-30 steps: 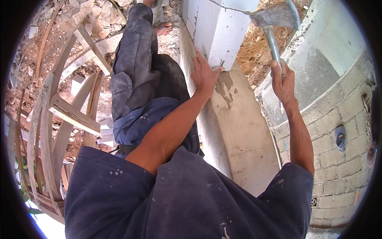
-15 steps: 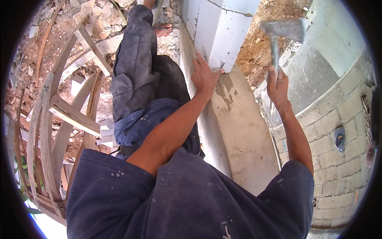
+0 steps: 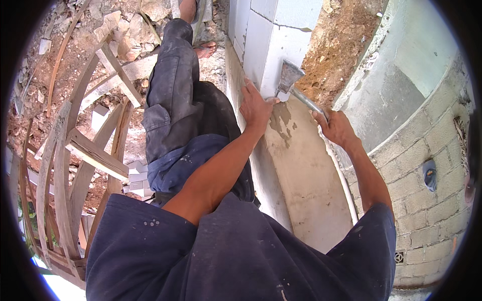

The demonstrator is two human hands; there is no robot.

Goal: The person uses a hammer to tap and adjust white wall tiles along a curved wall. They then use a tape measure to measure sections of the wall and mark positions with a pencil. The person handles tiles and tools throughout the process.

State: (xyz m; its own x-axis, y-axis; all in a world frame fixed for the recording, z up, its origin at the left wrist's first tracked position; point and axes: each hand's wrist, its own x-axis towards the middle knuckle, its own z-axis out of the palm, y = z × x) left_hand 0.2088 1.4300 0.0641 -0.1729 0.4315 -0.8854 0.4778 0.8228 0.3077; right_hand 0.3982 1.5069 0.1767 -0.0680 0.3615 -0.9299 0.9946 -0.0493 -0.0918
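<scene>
A white lightweight block (image 3: pixel 273 55) sits at the near end of a row on a low, mortar-stained wall (image 3: pixel 306 165). My left hand (image 3: pixel 256 108) is against its near corner, fingers stretched along the left side and thumb across the near end. Closed around a metal handle, my right hand (image 3: pixel 336 128) holds a hatchet (image 3: pixel 291 75). The hatchet's broad head is down at the block's near end, close to my left thumb. A small dark thing shows between thumb and head, too small to name.
Curved wooden planks (image 3: pixel 60 175) rise at the left over rubble and broken tiles. A bare foot (image 3: pixel 206 49) rests beyond my bent leg. To the right stand a grey plastered surface (image 3: pixel 386 95) and a block wall (image 3: pixel 416 200), with reddish soil (image 3: pixel 334 55) between.
The hatchet has swung down and left from its raised place at the right to the block's near end. My left hand has stayed at the block's corner.
</scene>
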